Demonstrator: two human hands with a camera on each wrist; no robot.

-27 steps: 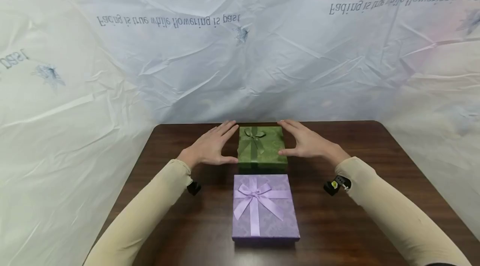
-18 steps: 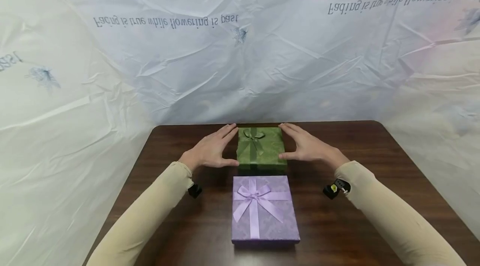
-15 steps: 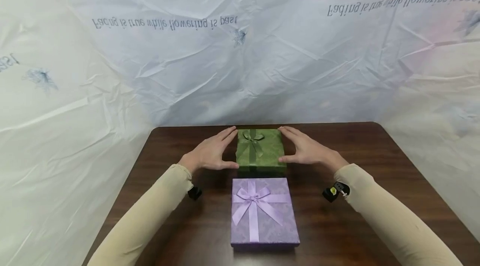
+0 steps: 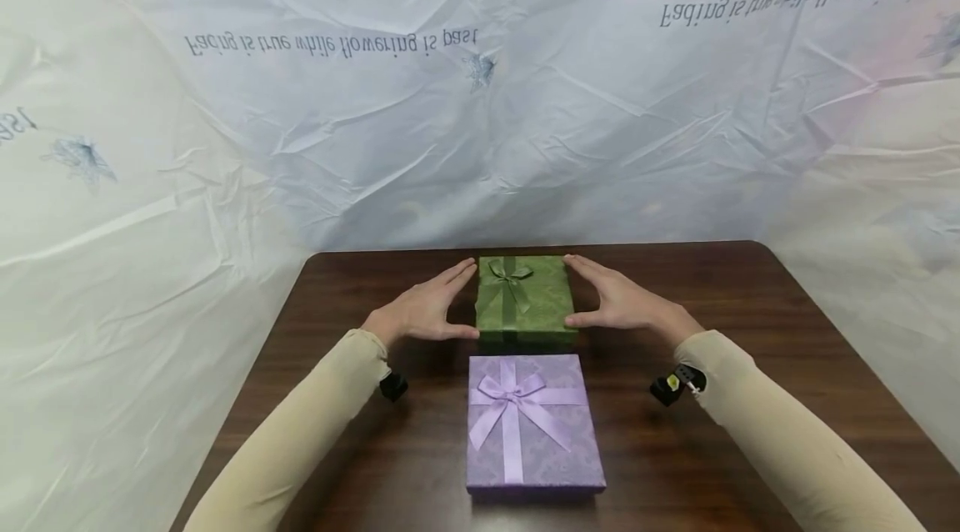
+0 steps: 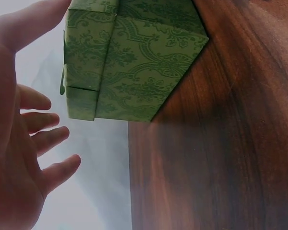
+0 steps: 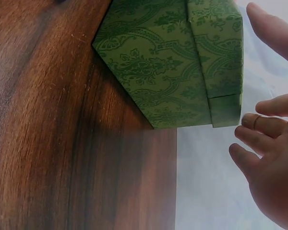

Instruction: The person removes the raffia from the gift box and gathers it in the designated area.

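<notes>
A green gift box (image 4: 551,290) with a green ribbon bow sits on the far part of the table, its lid on. My left hand (image 4: 420,311) is at its left side, thumb and fingers spread, level with the lid. My right hand (image 4: 630,303) mirrors it at the right side. In the left wrist view the thumb overlaps the lid edge, and I cannot tell if it touches; the other fingers (image 5: 50,139) are apart from the box. The right fingers (image 6: 257,139) also show a gap from the lid. Nearer to me lies a lilac gift box (image 4: 547,449) with a ribbon bow.
Both boxes stand on a dark brown wooden table (image 4: 345,465). Its far edge meets a hanging white cloth (image 4: 585,148) printed with lettering and flowers, and the cloth also hangs along both sides. Each wrist bears a small black camera.
The hands hold nearly the same spread pose beside the green box, with only slight shifts. The whole view has tilted a little; both boxes stay where they were on the table.
</notes>
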